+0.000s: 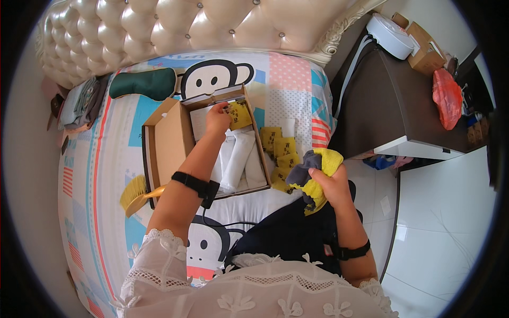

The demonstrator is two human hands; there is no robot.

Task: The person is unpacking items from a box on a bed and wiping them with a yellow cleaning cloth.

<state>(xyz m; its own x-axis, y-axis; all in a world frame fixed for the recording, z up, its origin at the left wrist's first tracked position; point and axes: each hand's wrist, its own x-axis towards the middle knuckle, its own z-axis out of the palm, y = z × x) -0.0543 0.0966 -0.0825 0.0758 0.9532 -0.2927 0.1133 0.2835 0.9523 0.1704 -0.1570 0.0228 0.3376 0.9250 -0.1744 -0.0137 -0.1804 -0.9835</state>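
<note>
My left hand (pixel 218 119) reaches into an open cardboard box (pixel 164 133) and pinches a yellow printed packet (pixel 240 115) by its left edge. Under it in the box lie white wrapped bundles (pixel 237 159). To the right, my right hand (pixel 332 184) grips a yellow and grey cloth (pixel 318 171), bunched up above the bed's edge. Several more yellow packets (pixel 284 147) lie on the sheet between the box and the cloth. A brush with yellow bristles (pixel 134 192) rests at the box's lower left, its handle partly behind my left forearm.
A dark green eye mask (pixel 143 84) lies above the box, near the tufted headboard (pixel 214 31). Folded clothes (pixel 81 104) are at the bed's left edge. On the right, a dark cabinet (pixel 366 99) holds a white appliance (pixel 390 35), a carton (pixel 425 49) and a red plastic bag (pixel 447 99).
</note>
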